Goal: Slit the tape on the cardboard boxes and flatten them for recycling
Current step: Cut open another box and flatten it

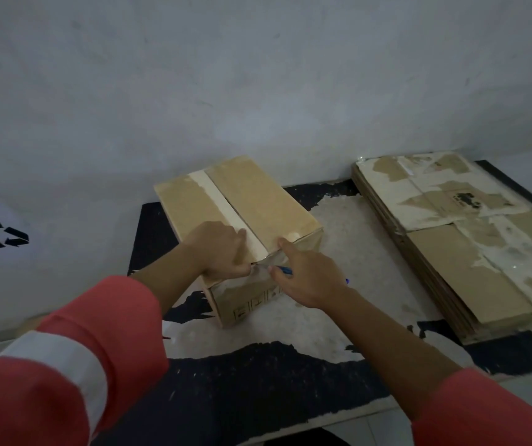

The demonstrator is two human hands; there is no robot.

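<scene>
Cardboard box [242,204]: left hand [222,249] grips its near edge, right hand [306,278] clasps a blue cutter [285,270] at the tape [235,214]. Slitting seems underway; next, cut toward the far end.

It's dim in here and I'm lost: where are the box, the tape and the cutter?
box [258,201]: head view, right top flap.
tape [226,210]: head view, middle of the strip.
cutter [285,270]: head view, blue handle.

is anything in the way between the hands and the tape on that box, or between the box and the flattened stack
Nothing visible. The left hand grips the cardboard box at the near end of the tape strip, and the right hand, holding a blue-handled tool, touches it there. Only bare tabletop lies toward the flattened stack.
</scene>
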